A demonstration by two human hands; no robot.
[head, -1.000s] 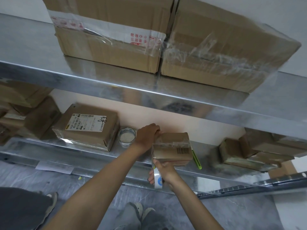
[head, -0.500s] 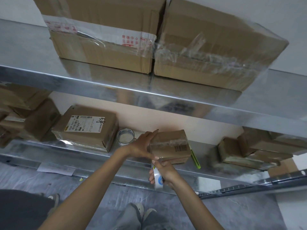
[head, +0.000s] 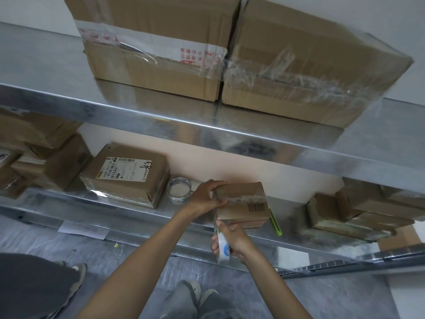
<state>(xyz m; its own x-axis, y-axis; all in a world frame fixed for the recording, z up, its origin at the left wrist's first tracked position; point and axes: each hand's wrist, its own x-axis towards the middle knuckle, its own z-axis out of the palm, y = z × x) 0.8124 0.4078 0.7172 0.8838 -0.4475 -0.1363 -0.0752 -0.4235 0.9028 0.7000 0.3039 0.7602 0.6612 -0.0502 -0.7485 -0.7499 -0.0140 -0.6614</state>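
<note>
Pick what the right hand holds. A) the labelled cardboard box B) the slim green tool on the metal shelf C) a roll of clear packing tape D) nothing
C: the right hand curls round a roll of clear packing tape just below the small brown cardboard box, which the left hand holds; the slim green tool lies untouched on the metal shelf.
</note>
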